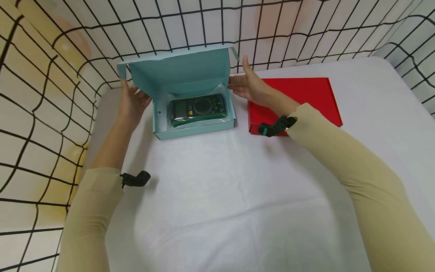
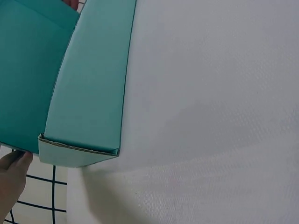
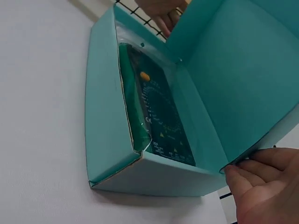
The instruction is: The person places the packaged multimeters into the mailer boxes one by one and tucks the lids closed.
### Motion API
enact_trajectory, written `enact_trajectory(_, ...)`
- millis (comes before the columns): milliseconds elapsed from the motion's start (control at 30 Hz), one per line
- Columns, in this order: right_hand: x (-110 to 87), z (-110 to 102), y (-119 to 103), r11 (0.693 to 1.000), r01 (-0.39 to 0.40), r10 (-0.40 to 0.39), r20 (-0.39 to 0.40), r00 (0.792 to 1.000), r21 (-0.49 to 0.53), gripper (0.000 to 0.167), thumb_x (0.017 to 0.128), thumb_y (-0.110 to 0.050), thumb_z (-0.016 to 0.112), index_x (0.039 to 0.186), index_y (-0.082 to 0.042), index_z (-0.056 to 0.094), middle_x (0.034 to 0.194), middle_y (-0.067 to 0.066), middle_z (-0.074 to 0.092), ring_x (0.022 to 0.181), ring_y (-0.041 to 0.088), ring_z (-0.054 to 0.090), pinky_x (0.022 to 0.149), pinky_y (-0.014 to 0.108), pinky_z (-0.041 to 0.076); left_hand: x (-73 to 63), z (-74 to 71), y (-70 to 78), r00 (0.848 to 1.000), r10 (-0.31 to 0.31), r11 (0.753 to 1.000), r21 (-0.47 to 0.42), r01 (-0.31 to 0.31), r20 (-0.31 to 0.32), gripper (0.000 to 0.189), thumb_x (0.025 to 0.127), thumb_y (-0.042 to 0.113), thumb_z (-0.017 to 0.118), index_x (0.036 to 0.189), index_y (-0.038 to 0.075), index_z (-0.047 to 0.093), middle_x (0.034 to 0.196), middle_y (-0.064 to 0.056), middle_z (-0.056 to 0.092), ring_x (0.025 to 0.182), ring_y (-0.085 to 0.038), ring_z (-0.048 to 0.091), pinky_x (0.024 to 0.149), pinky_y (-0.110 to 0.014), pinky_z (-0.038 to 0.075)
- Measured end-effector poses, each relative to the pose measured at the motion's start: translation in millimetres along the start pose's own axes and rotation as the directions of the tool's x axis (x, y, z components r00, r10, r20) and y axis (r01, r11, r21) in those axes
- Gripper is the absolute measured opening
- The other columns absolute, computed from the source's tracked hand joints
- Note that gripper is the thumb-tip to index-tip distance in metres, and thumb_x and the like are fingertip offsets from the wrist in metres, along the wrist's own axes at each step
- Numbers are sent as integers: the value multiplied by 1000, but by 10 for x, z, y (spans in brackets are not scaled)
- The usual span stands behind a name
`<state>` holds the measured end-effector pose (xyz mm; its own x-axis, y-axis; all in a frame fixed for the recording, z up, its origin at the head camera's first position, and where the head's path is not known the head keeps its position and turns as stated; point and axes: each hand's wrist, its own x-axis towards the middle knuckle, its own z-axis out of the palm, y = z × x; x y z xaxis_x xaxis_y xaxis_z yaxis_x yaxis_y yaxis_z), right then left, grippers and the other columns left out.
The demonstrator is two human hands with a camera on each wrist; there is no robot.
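A teal cardboard box (image 1: 193, 134) stands on the white table with its lid (image 1: 180, 71) raised and leaning back. Inside lies a dark multimeter (image 1: 202, 107) with a green edge, in clear plastic; its dial also shows in the right wrist view. My left hand (image 1: 130, 105) is at the lid's left end, fingers loosely bent. On the other side, my right hand (image 1: 251, 87) touches the lid's right edge with fairly straight fingers, thumb up. The left wrist view catches the box's front wall (image 2: 91, 79) and part of the left hand (image 2: 11, 182).
A red flat box (image 1: 299, 88) lies right of the teal one, partly under my right forearm. Black wire mesh (image 1: 200, 11) runs along the back and left of the table. A dark strap device (image 1: 136, 179) is on each wrist.
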<state>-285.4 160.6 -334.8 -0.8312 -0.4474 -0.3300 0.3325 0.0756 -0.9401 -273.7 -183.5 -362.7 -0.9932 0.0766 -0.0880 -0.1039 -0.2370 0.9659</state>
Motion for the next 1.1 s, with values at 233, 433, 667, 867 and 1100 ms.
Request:
enact_trajectory(233,-14,-35,21,998,-21,23,31,999,-65,83,90,-65,4,148,-5,10,154,7,15,140,22,17,113,30,18,-17,13,-20,1000,20,1000,19,-20,3,52,96,53,28,115,11,54,128,-14,47,127,-28,40,110,-34,25)
enact_trajectory(433,-63,-34,30,995,-15,15,4,1000,-97,77,91,-62,6,149,-12,7,154,8,13,140,25,17,111,32,21,-72,-29,-20,1000,13,996,88,-14,9,43,95,48,37,106,13,59,117,-2,51,121,-20,43,111,-38,23)
enact_trajectory(667,-136,70,-6,967,-47,12,-142,990,-251,64,96,-53,25,149,-18,19,153,3,20,136,22,28,108,31,29,-124,-45,32,1000,-7,995,102,5,22,41,93,37,52,118,6,59,114,-2,55,106,-15,49,105,-33,31)
enact_trajectory(867,-171,175,23,939,-174,64,-346,936,-296,65,91,-49,46,142,-12,35,145,4,38,126,21,43,103,31,37,-169,-65,28,995,-90,990,108,94,-35,46,92,31,56,132,8,51,132,-2,47,113,-15,42,91,-24,36)
enact_trajectory(1100,-238,171,113,892,-175,13,-363,932,-418,58,88,-45,57,135,-13,48,140,4,44,124,23,43,99,37,42,-292,-68,16,990,-134,973,182,139,-39,47,91,33,57,133,13,50,143,-4,37,122,-19,36,86,-20,39)
